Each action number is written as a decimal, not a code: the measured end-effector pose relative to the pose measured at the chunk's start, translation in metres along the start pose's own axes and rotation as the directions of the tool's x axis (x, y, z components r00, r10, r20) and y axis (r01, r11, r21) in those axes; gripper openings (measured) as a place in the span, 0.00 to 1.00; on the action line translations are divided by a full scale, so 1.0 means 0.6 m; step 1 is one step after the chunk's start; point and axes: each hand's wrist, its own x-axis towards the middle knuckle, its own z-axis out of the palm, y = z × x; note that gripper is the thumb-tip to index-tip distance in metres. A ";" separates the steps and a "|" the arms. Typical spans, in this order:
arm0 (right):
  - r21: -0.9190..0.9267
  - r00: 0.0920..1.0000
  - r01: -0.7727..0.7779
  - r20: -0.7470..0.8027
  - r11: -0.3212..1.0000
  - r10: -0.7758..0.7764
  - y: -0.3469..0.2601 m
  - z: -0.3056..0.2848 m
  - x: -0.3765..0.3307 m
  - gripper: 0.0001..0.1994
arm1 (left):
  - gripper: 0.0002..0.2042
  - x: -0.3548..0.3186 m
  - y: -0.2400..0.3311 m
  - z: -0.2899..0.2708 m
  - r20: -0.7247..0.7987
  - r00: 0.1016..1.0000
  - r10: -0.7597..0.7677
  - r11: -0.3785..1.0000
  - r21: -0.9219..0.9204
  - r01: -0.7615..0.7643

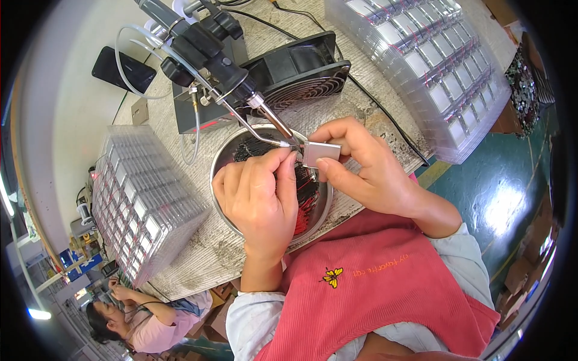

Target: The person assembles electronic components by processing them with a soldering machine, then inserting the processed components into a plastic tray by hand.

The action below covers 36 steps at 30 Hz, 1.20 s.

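Red apron nearest the camera; left hand (260, 195) pinches thin wires over the metal bowl (227, 157); right hand (361, 165) grips a small grey square part (320, 153) against the soldering iron tip (283, 143); beyond, black fan (301, 72) and stacked clear trays (433, 66).

A worn, stained grey surface (198, 259) stands on a glossy green floor (494, 198) with a yellow line (435, 174). Bright light glares off the floor. A pale wall (66, 114) rises at left.
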 end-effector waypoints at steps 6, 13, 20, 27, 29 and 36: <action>0.040 1.000 0.006 -0.011 0.999 -0.005 -0.001 -0.001 -0.001 0.15 | 0.07 0.000 -0.002 0.000 -0.011 1.000 0.012 1.000 0.006 -0.012; -0.058 0.993 -0.087 0.075 0.995 0.091 -0.010 -0.009 -0.003 0.14 | 0.07 -0.004 -0.006 0.002 0.002 0.999 0.037 0.999 0.007 -0.037; -0.037 1.000 0.019 -0.008 0.999 -0.019 0.003 -0.001 -0.004 0.14 | 0.06 -0.004 -0.004 0.000 0.015 1.000 0.017 0.999 0.041 -0.018; -0.022 1.000 0.012 -0.009 1.000 -0.012 0.003 0.000 -0.004 0.14 | 0.06 -0.005 -0.005 0.003 -0.001 1.000 0.016 0.999 0.043 -0.016; -0.011 1.000 0.017 -0.011 1.000 -0.017 0.005 0.000 -0.004 0.14 | 0.06 -0.004 -0.004 0.003 -0.001 1.000 0.013 0.999 0.040 -0.013; -0.001 1.000 -0.002 -0.015 1.000 0.002 0.003 -0.001 -0.003 0.14 | 0.06 -0.004 -0.002 0.001 0.013 1.000 -0.004 0.999 0.048 0.004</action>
